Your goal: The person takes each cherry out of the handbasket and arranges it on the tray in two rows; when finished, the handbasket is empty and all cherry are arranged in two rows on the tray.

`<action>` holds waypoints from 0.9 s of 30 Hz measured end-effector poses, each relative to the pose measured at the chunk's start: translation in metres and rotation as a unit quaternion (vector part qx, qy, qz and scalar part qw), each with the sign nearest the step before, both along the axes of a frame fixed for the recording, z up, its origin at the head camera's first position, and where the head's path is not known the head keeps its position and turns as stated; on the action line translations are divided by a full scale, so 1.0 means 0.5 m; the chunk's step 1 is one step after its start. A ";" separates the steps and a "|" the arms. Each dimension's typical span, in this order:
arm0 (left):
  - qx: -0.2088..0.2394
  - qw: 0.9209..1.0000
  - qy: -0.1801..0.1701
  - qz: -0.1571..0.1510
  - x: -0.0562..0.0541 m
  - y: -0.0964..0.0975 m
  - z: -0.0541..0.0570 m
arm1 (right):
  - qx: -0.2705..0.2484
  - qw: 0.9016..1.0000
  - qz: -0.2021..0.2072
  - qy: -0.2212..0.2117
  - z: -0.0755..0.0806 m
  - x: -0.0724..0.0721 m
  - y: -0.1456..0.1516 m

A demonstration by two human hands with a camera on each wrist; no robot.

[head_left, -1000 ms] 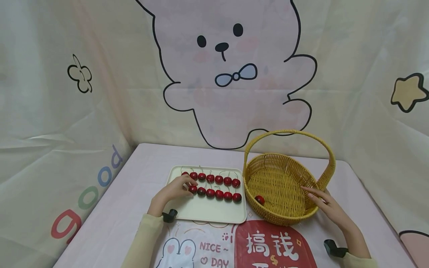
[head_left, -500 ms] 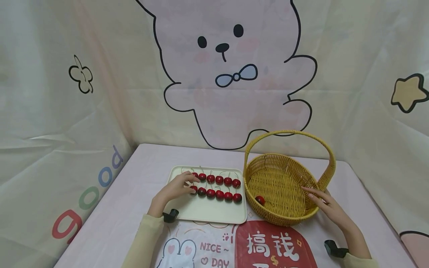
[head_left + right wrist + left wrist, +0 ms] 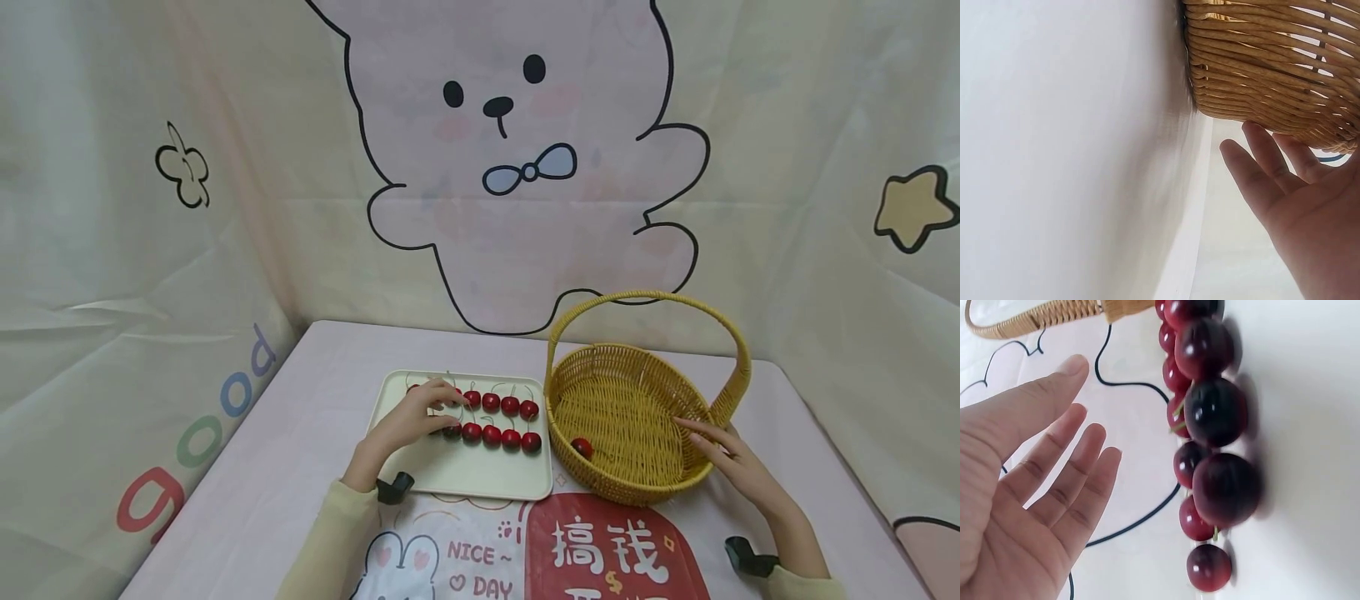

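Two rows of dark red cherries (image 3: 491, 436) with stems lie on a cream tray (image 3: 472, 479). My left hand (image 3: 411, 415) hovers over the left part of the rows, thumb and fingers apart. In the left wrist view, a gap separates that hand (image 3: 1041, 506) from the cherries (image 3: 1225, 489), and nothing is in its grasp. Beside the tray stands a yellow wicker basket (image 3: 630, 417) with one cherry (image 3: 581, 447) inside. My right hand (image 3: 738, 467) holds the basket's right wall, its index finger and thumb inside and the other fingers (image 3: 1250, 178) against the outside.
The basket's tall arched handle (image 3: 645, 294) rises above its bowl. A printed mat (image 3: 480, 533) with a rabbit and red lettering lies in front. Patterned cloth (image 3: 510, 208) hangs behind and at both sides of the white table (image 3: 247, 500).
My left hand has shifted to the right along the rows, showing the leftmost back cherry and covering others. The right hand and basket have stayed put.
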State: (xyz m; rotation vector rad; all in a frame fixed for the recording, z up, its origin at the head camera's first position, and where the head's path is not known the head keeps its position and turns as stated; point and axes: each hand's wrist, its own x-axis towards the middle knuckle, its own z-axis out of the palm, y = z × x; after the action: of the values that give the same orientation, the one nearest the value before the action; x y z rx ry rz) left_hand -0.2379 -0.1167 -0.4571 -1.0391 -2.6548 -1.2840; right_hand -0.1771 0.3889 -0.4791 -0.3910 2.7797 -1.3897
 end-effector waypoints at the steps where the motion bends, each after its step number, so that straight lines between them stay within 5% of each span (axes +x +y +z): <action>1: 0.002 1.000 -0.002 -0.003 0.002 0.005 0.001 | 0.000 1.000 0.000 -0.001 0.000 0.000 0.000; 14: 0.002 1.000 0.000 -0.018 0.007 0.089 0.019 | -0.001 1.000 -0.002 0.003 -0.003 -0.001 0.003; 27: -0.024 0.997 0.034 -0.067 0.005 0.177 0.065 | -0.005 1.000 -0.001 0.002 -0.003 0.001 0.002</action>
State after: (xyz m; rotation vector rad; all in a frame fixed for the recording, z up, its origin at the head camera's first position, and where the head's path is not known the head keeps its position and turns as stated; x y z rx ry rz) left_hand -0.2354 -0.0285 -0.4247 -1.2630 -2.6186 -1.1865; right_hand -0.1768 0.3896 -0.4805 -0.3913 2.7781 -1.4057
